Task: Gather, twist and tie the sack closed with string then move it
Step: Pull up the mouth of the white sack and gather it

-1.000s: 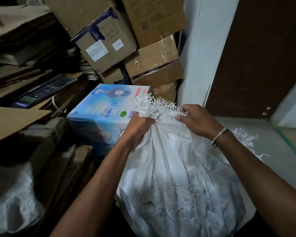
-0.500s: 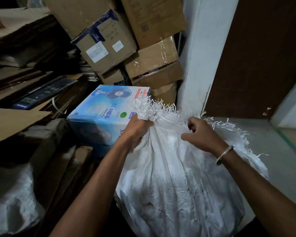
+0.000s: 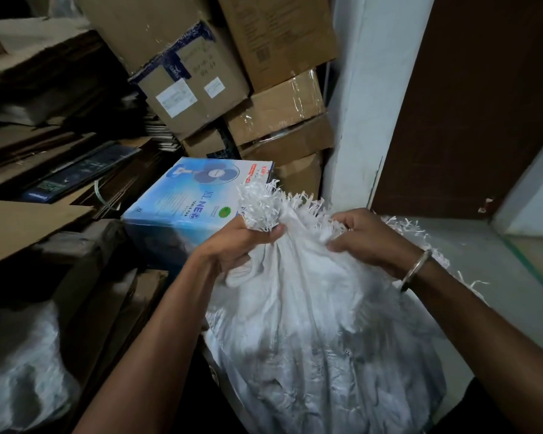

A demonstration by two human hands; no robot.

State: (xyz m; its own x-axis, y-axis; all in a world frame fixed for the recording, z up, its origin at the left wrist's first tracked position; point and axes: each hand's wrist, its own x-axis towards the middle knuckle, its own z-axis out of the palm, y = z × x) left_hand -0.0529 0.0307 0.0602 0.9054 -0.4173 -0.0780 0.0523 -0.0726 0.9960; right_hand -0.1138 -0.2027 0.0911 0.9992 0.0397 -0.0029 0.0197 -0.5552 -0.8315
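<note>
A full white woven sack point(image 3: 320, 346) stands upright in front of me, its frayed top edge sticking up. My left hand point(image 3: 239, 245) grips a gathered bunch of the sack's mouth, with the frayed fringe poking out above the fist. My right hand point(image 3: 364, 239), with a metal bangle on the wrist, pinches the loose rim of the sack just to the right of that bunch. More frayed rim trails off behind my right wrist. No string is visible.
A blue table-fan box point(image 3: 195, 202) lies just behind the sack. Stacked cardboard boxes point(image 3: 220, 73) rise behind it, flattened cardboard point(image 3: 29, 220) at left. Another white sack point(image 3: 19, 371) sits at lower left. A white pillar point(image 3: 358, 120) and brown door point(image 3: 470, 104) stand at right, grey floor point(image 3: 483, 261) beside.
My right hand has slid along the frayed rim toward the left hand, gathering more of the sack's mouth. The left hand keeps its grip on the bunch.
</note>
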